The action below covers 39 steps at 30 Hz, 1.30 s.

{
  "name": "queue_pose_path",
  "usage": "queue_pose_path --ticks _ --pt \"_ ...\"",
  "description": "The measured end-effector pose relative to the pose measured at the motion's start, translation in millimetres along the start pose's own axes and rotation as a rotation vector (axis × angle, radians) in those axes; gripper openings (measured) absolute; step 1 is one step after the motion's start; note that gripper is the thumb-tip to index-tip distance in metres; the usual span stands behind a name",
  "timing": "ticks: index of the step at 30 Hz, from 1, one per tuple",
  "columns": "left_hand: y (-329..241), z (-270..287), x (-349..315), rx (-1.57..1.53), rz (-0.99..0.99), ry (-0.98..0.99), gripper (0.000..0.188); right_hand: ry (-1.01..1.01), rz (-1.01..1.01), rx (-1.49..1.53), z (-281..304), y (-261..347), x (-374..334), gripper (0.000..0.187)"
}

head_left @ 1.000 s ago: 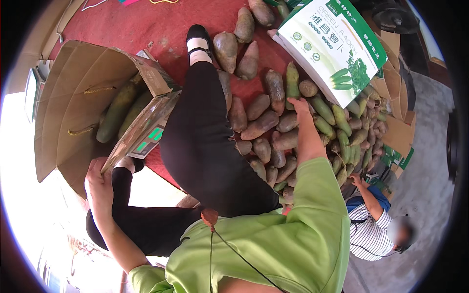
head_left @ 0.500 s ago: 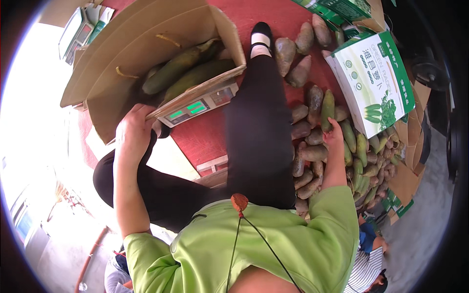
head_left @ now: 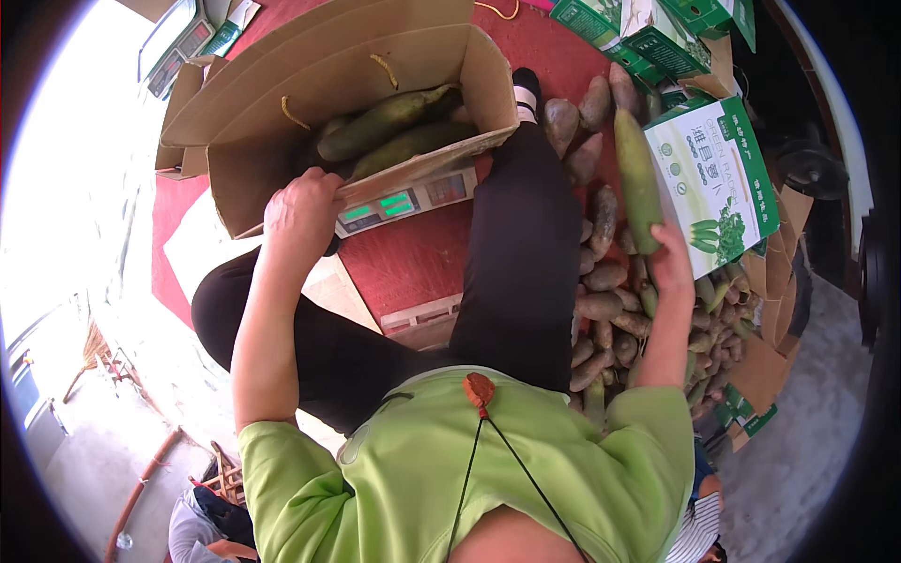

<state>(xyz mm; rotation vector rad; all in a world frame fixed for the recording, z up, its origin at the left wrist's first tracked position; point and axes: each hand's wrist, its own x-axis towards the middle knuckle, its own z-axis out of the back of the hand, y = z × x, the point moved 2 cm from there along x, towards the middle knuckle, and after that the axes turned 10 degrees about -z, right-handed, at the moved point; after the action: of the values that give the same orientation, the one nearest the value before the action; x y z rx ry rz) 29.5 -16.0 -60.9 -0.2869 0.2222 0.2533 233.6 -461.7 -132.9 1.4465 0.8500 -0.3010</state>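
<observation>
My right hand (head_left: 671, 260) is closed round the lower end of a long green radish (head_left: 638, 178), which stands up out of my fingers above the pile. At the left, the fingers of my left hand (head_left: 302, 208) grip the near edge of an open cardboard box (head_left: 246, 178). Inside that box lie several dark green radishes (head_left: 404, 148), their far ends partly hidden by its walls. Beneath the box sits a digital scale (head_left: 427, 197) with lit green figures. Yellow cord handles (head_left: 383, 71) hang from the box's far wall.
A heap of reddish and green radishes (head_left: 601, 305) spreads to the right of my leg. Beside it stands a white and green printed carton (head_left: 718, 178); more green cartons (head_left: 648, 42) are behind. Another scale (head_left: 178, 47) is at the far left. Parts of other people (head_left: 202, 525) show below.
My right hand has raised the green radish off the pile, nearer to the camera. My left hand stays on the box edge. The whole view has shifted slightly.
</observation>
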Motion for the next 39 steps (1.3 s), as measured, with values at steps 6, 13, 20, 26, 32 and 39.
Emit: queue_pose_path --ticks 6,13,20,26,32,39 --pt "5 3 -5 0.018 -0.005 -0.015 0.020 0.220 0.106 -0.262 -61 99 3 0.063" --pt "9 10 -12 0.010 0.045 -0.013 0.023 0.452 -0.001 -0.055 -100 97 8 0.058" --pt "10 14 -15 -0.039 0.031 -0.054 0.025 0.322 0.039 -0.018 -88 79 -2 0.062" --pt "11 14 -16 -0.024 0.034 -0.047 0.025 0.351 0.069 -0.225 -107 108 1 0.062" --pt "11 16 -17 -0.025 0.056 -0.050 0.023 0.532 0.203 -0.704 -211 161 10 0.059" --pt "12 26 -18 -0.066 0.053 -0.058 0.025 0.593 0.445 -1.059 -296 131 40 0.052"
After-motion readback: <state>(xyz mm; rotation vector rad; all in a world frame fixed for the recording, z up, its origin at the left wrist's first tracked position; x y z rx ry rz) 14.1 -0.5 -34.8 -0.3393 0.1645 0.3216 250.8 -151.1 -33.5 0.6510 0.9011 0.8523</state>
